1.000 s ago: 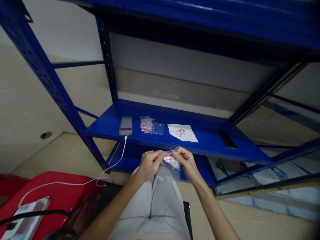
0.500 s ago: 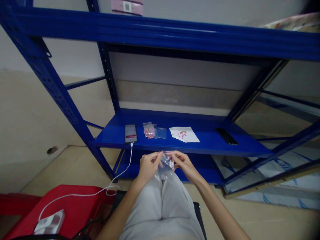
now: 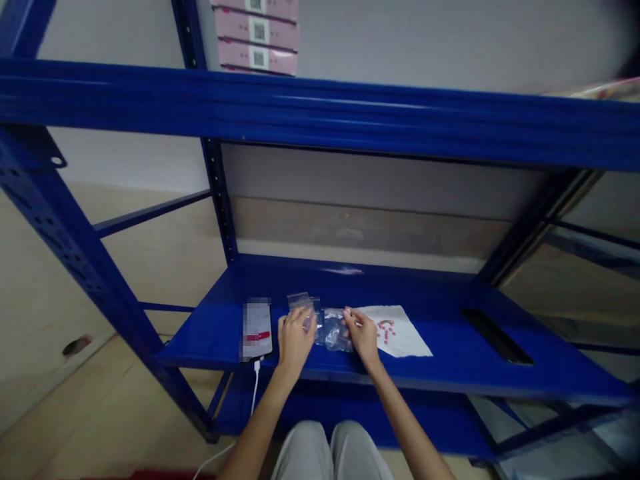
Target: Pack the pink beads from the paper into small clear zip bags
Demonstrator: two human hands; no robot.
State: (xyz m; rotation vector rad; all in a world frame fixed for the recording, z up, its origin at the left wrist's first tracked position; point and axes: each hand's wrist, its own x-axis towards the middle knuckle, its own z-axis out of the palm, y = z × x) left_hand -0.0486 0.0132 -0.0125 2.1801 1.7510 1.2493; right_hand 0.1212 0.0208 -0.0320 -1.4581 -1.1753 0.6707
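My left hand lies over a small clear zip bag on the blue shelf, its fingers curled onto the bag and covering most of it. Between my hands is a clear plastic bag, crinkled and see-through, just above or on the shelf. The thumb and fingers of my right hand pinch this bag at its right edge. Right of that hand, a white paper sheet bears several small pink pieces and a small curved brownish item.
A phone with a white cable lies left of my hands. A dark phone-like slab lies at the right. The upper shelf's blue beam crosses ahead, with pink boxes stacked above it.
Both hands have moved forward from above my lap to the shelf, the clear bag with them. My left hand has left that bag and reached the zip bag. The view has tilted up.
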